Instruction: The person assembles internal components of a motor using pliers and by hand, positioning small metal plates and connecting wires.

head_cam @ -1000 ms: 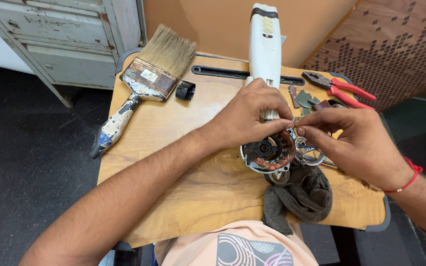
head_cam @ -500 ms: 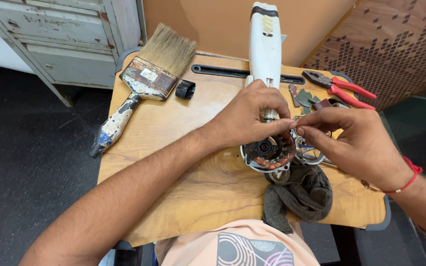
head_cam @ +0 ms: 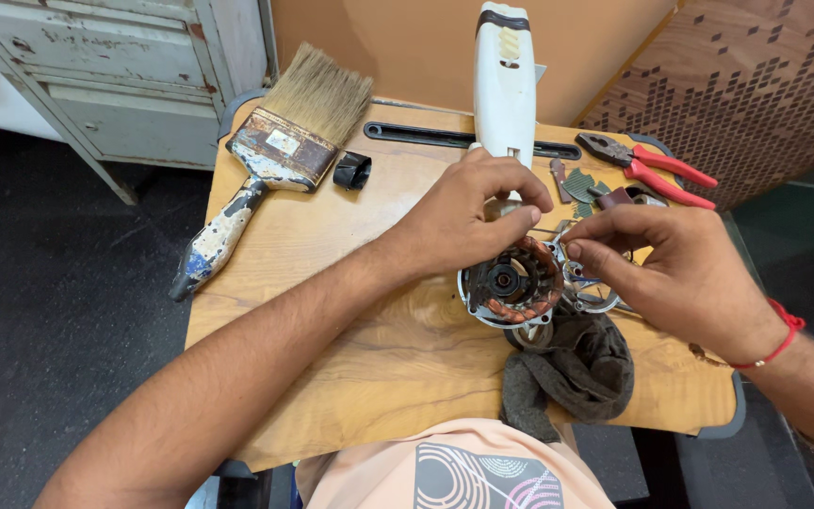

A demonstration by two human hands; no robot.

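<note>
Left hand (head_cam: 468, 221) has its fingers curled down over the top of the round motor stator (head_cam: 511, 283), thumb and forefinger nearly pinched. Right hand (head_cam: 675, 269) fingers pinch something tiny just beside the stator, can't tell what. Basically same pose as half a second ago. Wooden table (head_cam: 350, 330), paintbrush (head_cam: 270, 160) off left, dark floor.

Motor stator (head_cam: 513, 281): round metal housing with copper-brown windings and a dark bore at centre, open face up, lying near the middle of the wooden desk (head_cam: 369, 349). It butts the front end of the white tool body (head_cam: 504, 80), which runs lengthwise toward the far edge. Its lower rim overlaps a dark grey cloth (head_cam: 572, 372).
</note>
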